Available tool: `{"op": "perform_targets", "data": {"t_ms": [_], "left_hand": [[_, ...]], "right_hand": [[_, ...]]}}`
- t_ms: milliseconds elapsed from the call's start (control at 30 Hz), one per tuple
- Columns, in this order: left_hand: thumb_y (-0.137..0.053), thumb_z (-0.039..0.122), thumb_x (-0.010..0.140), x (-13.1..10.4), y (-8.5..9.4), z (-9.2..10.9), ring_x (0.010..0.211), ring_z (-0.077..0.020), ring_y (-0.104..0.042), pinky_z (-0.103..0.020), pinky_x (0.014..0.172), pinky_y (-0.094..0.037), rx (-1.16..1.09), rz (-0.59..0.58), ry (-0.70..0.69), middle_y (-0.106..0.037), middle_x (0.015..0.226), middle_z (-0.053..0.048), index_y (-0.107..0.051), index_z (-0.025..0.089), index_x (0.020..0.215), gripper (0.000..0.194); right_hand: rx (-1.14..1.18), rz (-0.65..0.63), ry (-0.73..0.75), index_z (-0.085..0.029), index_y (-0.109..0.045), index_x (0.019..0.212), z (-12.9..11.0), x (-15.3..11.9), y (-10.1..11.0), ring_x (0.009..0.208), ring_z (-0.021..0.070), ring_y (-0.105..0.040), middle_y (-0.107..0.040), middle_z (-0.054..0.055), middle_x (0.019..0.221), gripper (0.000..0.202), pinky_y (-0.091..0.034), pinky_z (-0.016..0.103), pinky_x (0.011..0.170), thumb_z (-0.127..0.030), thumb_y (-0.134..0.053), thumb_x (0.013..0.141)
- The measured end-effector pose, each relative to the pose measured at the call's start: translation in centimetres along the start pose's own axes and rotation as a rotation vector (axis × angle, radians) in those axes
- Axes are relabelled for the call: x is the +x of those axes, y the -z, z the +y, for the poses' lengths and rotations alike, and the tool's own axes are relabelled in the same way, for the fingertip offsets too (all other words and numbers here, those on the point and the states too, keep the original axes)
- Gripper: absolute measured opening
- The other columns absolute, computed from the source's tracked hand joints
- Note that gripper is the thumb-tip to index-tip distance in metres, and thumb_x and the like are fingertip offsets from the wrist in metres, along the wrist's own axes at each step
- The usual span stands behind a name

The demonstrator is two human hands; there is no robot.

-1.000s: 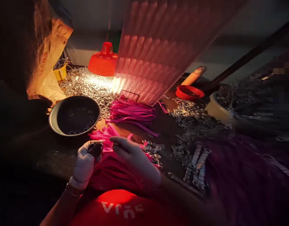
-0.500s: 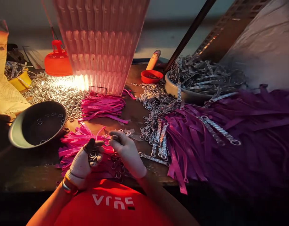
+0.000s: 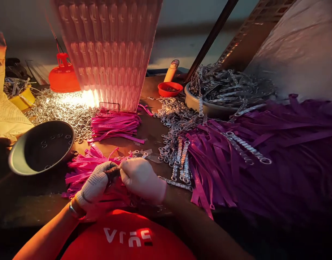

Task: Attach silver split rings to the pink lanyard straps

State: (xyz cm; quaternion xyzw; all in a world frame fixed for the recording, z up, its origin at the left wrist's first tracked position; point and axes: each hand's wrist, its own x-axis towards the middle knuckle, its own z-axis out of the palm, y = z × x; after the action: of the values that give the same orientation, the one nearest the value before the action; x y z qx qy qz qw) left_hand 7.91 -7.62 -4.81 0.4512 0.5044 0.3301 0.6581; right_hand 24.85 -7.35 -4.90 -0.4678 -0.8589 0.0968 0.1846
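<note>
My left hand (image 3: 97,181), in a dotted work glove with dark fingertips, is closed over small metal rings; its curled fingers hide them now. Pressed up against it, my right hand (image 3: 143,179) wears a plain white glove and has its fingers curled in a pinch. What the right fingertips hold is hidden. Both hands are over a pile of bright pink straps (image 3: 86,167), close to the front of the table. Several loose rings lie in shadow beneath the right hand.
A dark bowl (image 3: 13,159) with a few rings stands left. Behind are heaped metal rings (image 3: 81,126), a red lamp (image 3: 64,79), bundled pink straps (image 3: 116,126) and a clear ribbed panel (image 3: 106,57). Rightward lie braided metal links (image 3: 179,153), purple straps (image 3: 217,166) and a full basin (image 3: 209,107).
My hands have come together. The left fingers have curled over the rings that showed in the palm, and the right hand has turned into a tighter grip. The view has shifted slightly.
</note>
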Motion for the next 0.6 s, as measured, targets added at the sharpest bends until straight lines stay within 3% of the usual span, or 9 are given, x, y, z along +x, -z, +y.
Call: {"op": "perform_targets", "data": {"t_ms": [67, 133, 200, 267, 367, 433, 533, 600], "left_hand": [[-0.07, 0.041, 0.077, 0.4, -0.2, 0.2, 0.044, -0.0051, -0.035, -0.017, 0.041, -0.025, -0.047, -0.054, 0.019, -0.045, 0.055, 0.004, -0.053, 0.016, 0.067, 0.031], [-0.07, 0.041, 0.076, 0.9, -0.4, 0.3, 0.042, -0.0048, -0.032, -0.018, 0.04, -0.023, -0.105, -0.08, 0.015, -0.041, 0.053, 0.005, -0.052, 0.017, 0.067, 0.031], [-0.067, 0.043, 0.078, 1.8, -0.4, 0.8, 0.039, -0.005, -0.029, -0.018, 0.038, -0.022, -0.134, -0.117, 0.027, -0.04, 0.051, 0.006, -0.052, 0.018, 0.069, 0.031], [-0.061, 0.043, 0.081, 3.8, -0.3, 1.7, 0.038, -0.0056, -0.029, -0.019, 0.037, -0.022, -0.083, -0.166, 0.013, -0.042, 0.052, 0.006, -0.056, 0.018, 0.072, 0.028], [-0.053, 0.032, 0.085, 8.9, -0.7, 3.7, 0.044, -0.0082, -0.041, -0.019, 0.041, -0.03, 0.334, -0.185, -0.162, -0.054, 0.061, 0.001, -0.065, 0.016, 0.083, 0.02], [-0.052, 0.024, 0.086, 12.8, -1.8, 4.8, 0.051, -0.0117, -0.051, -0.021, 0.048, -0.038, 0.858, -0.154, -0.295, -0.059, 0.064, -0.002, -0.068, 0.015, 0.082, 0.02], [-0.072, 0.02, 0.073, 17.6, -4.1, 5.1, 0.067, -0.0196, -0.063, -0.026, 0.06, -0.046, 1.015, -0.163, -0.269, -0.065, 0.067, -0.006, -0.07, 0.015, 0.071, 0.006], [-0.071, 0.017, 0.076, 19.7, -5.5, 4.3, 0.075, -0.0217, -0.068, -0.029, 0.067, -0.047, 1.067, -0.164, -0.227, -0.068, 0.076, -0.011, -0.069, 0.011, 0.066, 0.012]], "right_hand": [[-0.078, 0.03, -0.012, -0.015, -0.068, 0.082, -0.3, -0.3, 0.0, 0.069, 0.0216, -0.06, -0.068, 0.01, 0.074, 0.029, -0.039, 0.033, 0.066, -0.028, -0.045, 0.093], [-0.019, 0.095, -0.083, -0.012, -0.069, 0.097, -0.5, -0.8, -0.3, 0.071, 0.0224, -0.061, -0.07, 0.011, 0.079, 0.032, -0.038, 0.032, 0.065, -0.034, -0.047, 0.094], [0.193, 0.133, -0.214, -0.013, -0.066, 0.113, -0.2, -0.9, -0.5, 0.071, 0.0206, -0.063, -0.072, 0.008, 0.08, 0.036, -0.039, 0.029, 0.064, -0.038, -0.046, 0.096], [0.449, 0.168, -0.344, -0.017, -0.066, 0.113, 1.2, -0.6, -0.4, 0.073, 0.0182, -0.063, -0.072, 0.004, 0.082, 0.034, -0.041, 0.027, 0.065, -0.039, -0.045, 0.098], [0.657, 0.363, -0.517, -0.019, -0.068, 0.102, 5.0, 0.3, -0.4, 0.079, 0.018, -0.062, -0.072, 0.004, 0.088, 0.036, -0.045, 0.028, 0.072, -0.045, -0.044, 0.097], [0.67, 0.518, -0.612, -0.018, -0.067, 0.102, 7.2, 0.6, -0.8, 0.083, 0.02, -0.062, -0.071, 0.006, 0.092, 0.041, -0.047, 0.031, 0.077, -0.05, -0.044, 0.095], [0.673, 0.564, -0.678, -0.018, -0.068, 0.101, 8.5, 0.3, -2.1, 0.094, 0.0233, -0.062, -0.071, 0.009, 0.102, 0.04, -0.047, 0.037, 0.087, -0.052, -0.048, 0.091], [0.706, 0.507, -0.729, -0.02, -0.068, 0.103, 8.5, -0.5, -3.0, 0.097, 0.0248, -0.062, -0.072, 0.009, 0.105, 0.039, -0.047, 0.038, 0.09, -0.053, -0.052, 0.088]]}}
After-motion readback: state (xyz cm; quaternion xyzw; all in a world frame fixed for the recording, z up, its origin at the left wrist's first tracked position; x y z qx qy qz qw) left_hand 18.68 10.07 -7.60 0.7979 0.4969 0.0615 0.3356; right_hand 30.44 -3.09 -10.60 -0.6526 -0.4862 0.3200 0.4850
